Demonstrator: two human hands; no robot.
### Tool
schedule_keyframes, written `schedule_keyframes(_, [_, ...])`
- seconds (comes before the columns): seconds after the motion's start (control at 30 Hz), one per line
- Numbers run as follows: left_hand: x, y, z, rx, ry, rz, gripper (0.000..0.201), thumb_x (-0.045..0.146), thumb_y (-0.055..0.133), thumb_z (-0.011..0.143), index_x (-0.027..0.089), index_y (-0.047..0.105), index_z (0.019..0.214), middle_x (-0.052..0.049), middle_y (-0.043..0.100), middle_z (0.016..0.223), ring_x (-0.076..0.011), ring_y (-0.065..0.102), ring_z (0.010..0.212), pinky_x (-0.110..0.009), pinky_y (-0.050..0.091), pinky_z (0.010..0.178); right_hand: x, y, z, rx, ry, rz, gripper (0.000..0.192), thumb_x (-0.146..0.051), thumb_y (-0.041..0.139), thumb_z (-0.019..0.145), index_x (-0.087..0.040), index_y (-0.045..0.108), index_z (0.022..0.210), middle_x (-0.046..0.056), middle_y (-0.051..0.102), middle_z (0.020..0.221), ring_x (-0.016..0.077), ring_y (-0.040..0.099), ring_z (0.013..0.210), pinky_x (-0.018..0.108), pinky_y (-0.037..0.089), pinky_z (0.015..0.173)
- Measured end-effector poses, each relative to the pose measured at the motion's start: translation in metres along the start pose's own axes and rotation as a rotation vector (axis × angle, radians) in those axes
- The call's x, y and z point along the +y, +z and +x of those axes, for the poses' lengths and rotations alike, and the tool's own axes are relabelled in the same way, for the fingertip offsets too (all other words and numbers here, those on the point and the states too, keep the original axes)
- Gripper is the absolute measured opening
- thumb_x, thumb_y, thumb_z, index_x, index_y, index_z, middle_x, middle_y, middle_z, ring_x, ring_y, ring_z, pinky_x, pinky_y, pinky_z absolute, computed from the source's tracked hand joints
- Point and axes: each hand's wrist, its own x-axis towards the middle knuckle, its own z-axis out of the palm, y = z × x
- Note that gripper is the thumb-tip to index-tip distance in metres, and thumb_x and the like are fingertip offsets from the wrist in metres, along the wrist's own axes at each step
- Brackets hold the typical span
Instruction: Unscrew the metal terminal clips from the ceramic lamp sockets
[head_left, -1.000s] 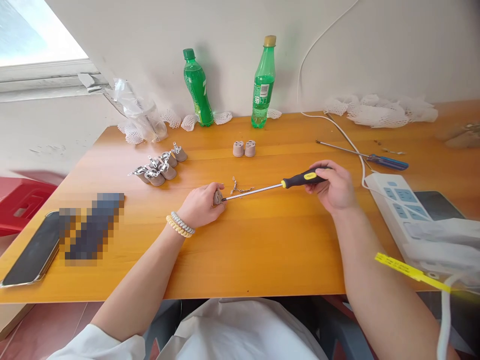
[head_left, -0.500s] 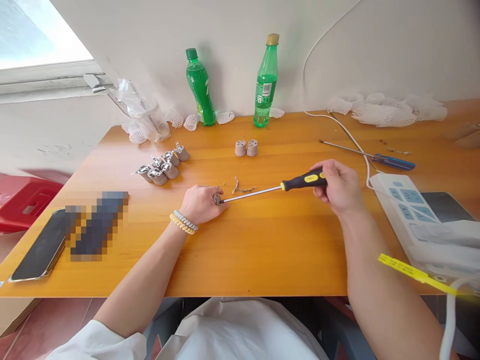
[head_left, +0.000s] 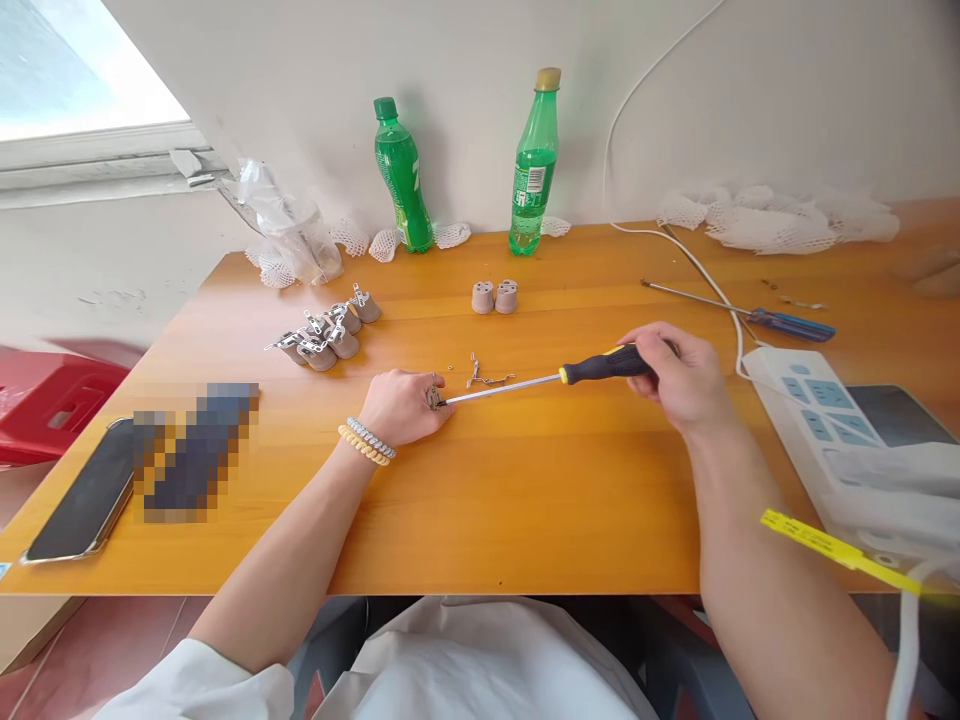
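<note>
The left hand (head_left: 401, 405) rests on the wooden table (head_left: 525, 500) with its fingers pinched around a small grey socket part (head_left: 433, 397), which is mostly hidden by the fingertips, so little of its shape can be made out. The right hand (head_left: 679, 375) is closed around the black and yellow handle of a screwdriver (head_left: 555, 377), whose long metal shaft runs leftward and slightly down until its tip meets the part held in the left hand. Just beyond the shaft, a few bent metal clips (head_left: 484, 375) lie loose on the wood (with a tiny bit or two beside them, too small to identify).

Farther back on the left, a cluster of grey parts with metal tabs (head_left: 326, 335) sits together, and two more grey pieces (head_left: 495, 296) stand side by side near the middle. Two green bottles (head_left: 401, 175) stand against the wall. A second screwdriver with a blue handle (head_left: 750, 315) lies to the right, close to a white cord and a white power strip (head_left: 806, 410). White foam netting (head_left: 780, 215) is heaped at the far right. A phone (head_left: 79, 505) lies face up at the left edge of the table. Two bracelets circle the left wrist.
</note>
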Motion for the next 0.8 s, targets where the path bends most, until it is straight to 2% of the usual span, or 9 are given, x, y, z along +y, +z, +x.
schedule_keyframes(0.13, [-0.0003, -0.0016, 0.0005, -0.001, -0.012, 0.012, 0.037, 0.05, 0.055, 0.072, 0.022, 0.073, 0.089, -0.005, 0.071, 0.071, -0.0247, 0.067, 0.069, -0.033, 0.046, 0.062, -0.0018, 0.0015, -0.001, -0.12, -0.028, 0.18, 0.042, -0.039, 0.081, 0.06, -0.028, 0.062, 0.097, 0.0, 0.065, 0.087, 0.0155, 0.061, 0.067, 0.027, 0.049, 0.054])
schedule_keyframes(0.27, [0.0009, -0.0042, 0.0005, -0.027, -0.007, 0.016, 0.037, 0.05, 0.056, 0.072, 0.022, 0.073, 0.091, -0.006, 0.072, 0.073, -0.0258, 0.067, 0.071, -0.033, 0.047, 0.062, 0.0001, 0.0035, 0.0002, -0.02, 0.072, 0.052, 0.037, -0.058, 0.055, 0.081, -0.023, 0.064, 0.089, 0.002, 0.059, 0.064, 0.012, 0.05, 0.042, 0.025, 0.035, 0.035])
schedule_keyframes(0.33, [0.0015, -0.005, 0.0006, -0.036, -0.008, 0.022, 0.038, 0.05, 0.056, 0.073, 0.022, 0.073, 0.092, -0.006, 0.072, 0.073, -0.0259, 0.067, 0.072, -0.034, 0.047, 0.062, 0.0004, 0.0038, 0.0004, 0.024, 0.033, 0.002, 0.029, -0.05, 0.064, 0.078, -0.022, 0.065, 0.086, 0.0, 0.057, 0.063, 0.0095, 0.047, 0.041, 0.024, 0.034, 0.036])
schedule_keyframes(0.4, [0.0019, -0.0056, 0.0007, -0.039, -0.014, 0.025, 0.038, 0.05, 0.056, 0.073, 0.022, 0.073, 0.093, -0.006, 0.072, 0.074, -0.0259, 0.067, 0.072, -0.033, 0.047, 0.063, -0.0004, 0.0041, 0.0002, -0.051, -0.035, 0.104, 0.035, -0.039, 0.077, 0.065, -0.026, 0.063, 0.094, 0.001, 0.064, 0.081, 0.0131, 0.058, 0.058, 0.026, 0.046, 0.049])
schedule_keyframes(0.47, [0.0018, -0.0059, 0.0008, -0.042, -0.016, 0.027, 0.04, 0.05, 0.056, 0.073, 0.022, 0.073, 0.094, -0.006, 0.072, 0.073, -0.0262, 0.067, 0.072, -0.034, 0.047, 0.062, -0.0013, 0.0049, -0.0001, -0.146, -0.036, 0.233, 0.049, -0.042, 0.077, 0.06, -0.03, 0.059, 0.104, 0.003, 0.067, 0.097, 0.0195, 0.064, 0.074, 0.032, 0.052, 0.06])
schedule_keyframes(0.53, [0.0014, -0.0062, 0.0008, -0.046, -0.014, 0.027, 0.041, 0.051, 0.056, 0.073, 0.022, 0.073, 0.096, -0.006, 0.072, 0.072, -0.0266, 0.067, 0.072, -0.034, 0.048, 0.062, -0.0013, 0.0061, 0.0, -0.117, 0.032, 0.189, 0.042, -0.055, 0.066, 0.071, -0.028, 0.059, 0.102, 0.004, 0.067, 0.085, 0.0201, 0.063, 0.065, 0.032, 0.05, 0.051])
schedule_keyframes(0.63, [0.0007, -0.0063, 0.0011, -0.046, -0.013, 0.036, 0.041, 0.05, 0.056, 0.073, 0.021, 0.073, 0.096, -0.007, 0.071, 0.072, -0.0271, 0.067, 0.072, -0.035, 0.048, 0.062, -0.0009, 0.007, -0.0004, 0.045, 0.059, -0.043, 0.034, -0.056, 0.059, 0.079, -0.022, 0.063, 0.083, 0.0, 0.055, 0.06, 0.0105, 0.046, 0.04, 0.025, 0.035, 0.035])
schedule_keyframes(0.7, [0.0006, -0.0062, 0.0014, -0.042, -0.019, 0.044, 0.041, 0.05, 0.055, 0.073, 0.021, 0.073, 0.096, -0.007, 0.072, 0.073, -0.0273, 0.067, 0.073, -0.035, 0.048, 0.063, -0.002, 0.0065, -0.0014, 0.038, -0.009, -0.023, 0.028, -0.046, 0.072, 0.07, -0.024, 0.063, 0.085, 0.0, 0.059, 0.069, 0.0103, 0.05, 0.046, 0.025, 0.04, 0.04])
schedule_keyframes(0.8, [0.001, -0.006, 0.0016, -0.045, -0.024, 0.058, 0.04, 0.051, 0.055, 0.073, 0.022, 0.073, 0.093, -0.007, 0.072, 0.072, -0.0274, 0.067, 0.072, -0.035, 0.047, 0.061, -0.004, 0.0058, -0.0026, -0.129, -0.058, 0.211, 0.053, -0.044, 0.078, 0.059, -0.03, 0.058, 0.106, 0.003, 0.066, 0.094, 0.0192, 0.063, 0.072, 0.032, 0.052, 0.058])
